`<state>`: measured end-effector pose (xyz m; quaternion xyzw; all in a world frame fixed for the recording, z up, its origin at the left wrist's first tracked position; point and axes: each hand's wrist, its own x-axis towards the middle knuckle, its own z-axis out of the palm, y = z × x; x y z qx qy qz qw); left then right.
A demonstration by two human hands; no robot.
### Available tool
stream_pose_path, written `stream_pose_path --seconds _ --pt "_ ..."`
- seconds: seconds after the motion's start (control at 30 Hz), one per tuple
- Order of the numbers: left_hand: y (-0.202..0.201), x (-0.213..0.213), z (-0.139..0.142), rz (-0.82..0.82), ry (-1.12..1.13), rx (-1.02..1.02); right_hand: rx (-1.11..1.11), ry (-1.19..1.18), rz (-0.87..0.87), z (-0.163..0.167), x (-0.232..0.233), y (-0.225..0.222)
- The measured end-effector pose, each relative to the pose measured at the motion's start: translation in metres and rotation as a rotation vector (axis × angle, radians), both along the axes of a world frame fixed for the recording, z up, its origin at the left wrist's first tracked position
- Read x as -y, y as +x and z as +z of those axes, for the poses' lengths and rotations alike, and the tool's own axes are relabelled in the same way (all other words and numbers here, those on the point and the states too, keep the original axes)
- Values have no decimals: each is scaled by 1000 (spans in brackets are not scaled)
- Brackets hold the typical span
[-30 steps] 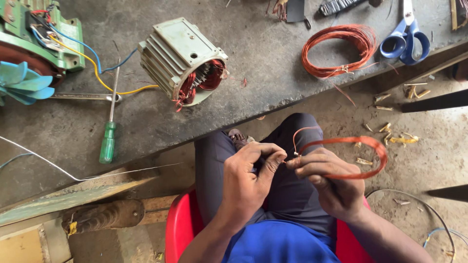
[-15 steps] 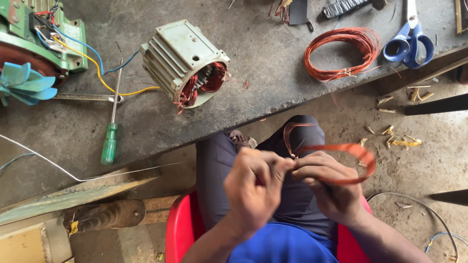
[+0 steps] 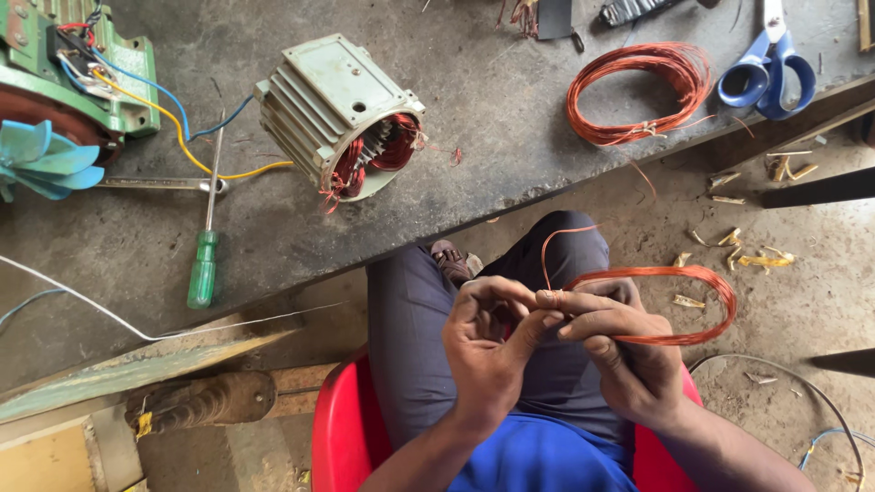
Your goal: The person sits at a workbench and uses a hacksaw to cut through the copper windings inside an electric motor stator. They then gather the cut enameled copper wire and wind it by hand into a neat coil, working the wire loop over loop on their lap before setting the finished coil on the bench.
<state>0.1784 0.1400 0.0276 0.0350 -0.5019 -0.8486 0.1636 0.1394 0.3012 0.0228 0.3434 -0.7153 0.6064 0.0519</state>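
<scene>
Seated view over the lap. I see my left hand and right hand meeting above my knees, both closed on a small coil of copper wire. The left thumb and fingers pinch the coil at its near end, just where the right fingertips also press; the right hand curls around the lower strand. The coil juts out to the right over the dirt floor, with a loose wire end arching up from the pinch point. On the grey workbench ahead lie a motor housing with copper windings, a green screwdriver, a larger wire coil and blue scissors. I sit on a red chair.
</scene>
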Motion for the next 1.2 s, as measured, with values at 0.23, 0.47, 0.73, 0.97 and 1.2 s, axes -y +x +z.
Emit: stream_pose_path --seconds 0.23,0.47,0.73,0.97,1.2 --pt "-6 44 24 -2 -997 -305 146 -25 45 0 1 3" --pt "-7 57 9 -269 -697 -117 338 62 115 2 -2 -6" --pt "-7 65 3 -176 -698 -148 434 -5 158 -8 3 -9" --pt "-11 70 15 -15 -1102 -492 586 -243 182 -22 4 -13" --pt "-15 84 21 -148 -998 -485 730 -350 271 -33 -1 -14"
